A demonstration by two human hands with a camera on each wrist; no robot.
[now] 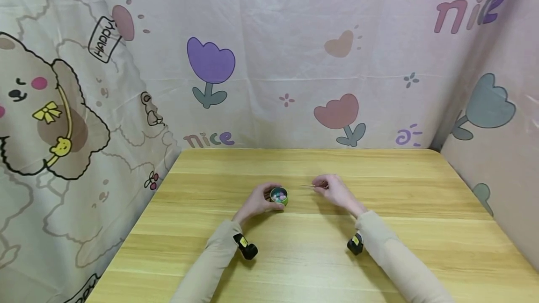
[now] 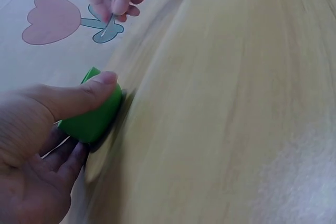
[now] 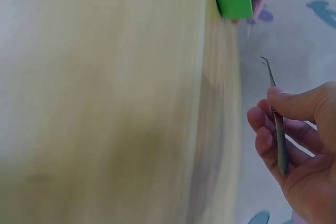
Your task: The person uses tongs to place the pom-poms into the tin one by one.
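My left hand (image 1: 258,201) holds a small round green cup (image 2: 94,120) on the wooden table, thumb on the near side and the other fingers around the far side. Inside the cup lie several small pastel balls (image 1: 279,197), pink, white and teal. To the right of it, my right hand (image 1: 335,191) pinches a pair of metal tweezers (image 3: 280,136) between thumb and fingers. Their thin bent tips point toward the cup, a short way apart from it. I cannot make out anything between the tips.
The wooden table (image 1: 320,256) stretches out around both hands. A printed cloth (image 1: 269,60) hangs behind its far edge and along the sides. Each wrist carries a small black camera, the left one (image 1: 246,248) and the right one (image 1: 355,244).
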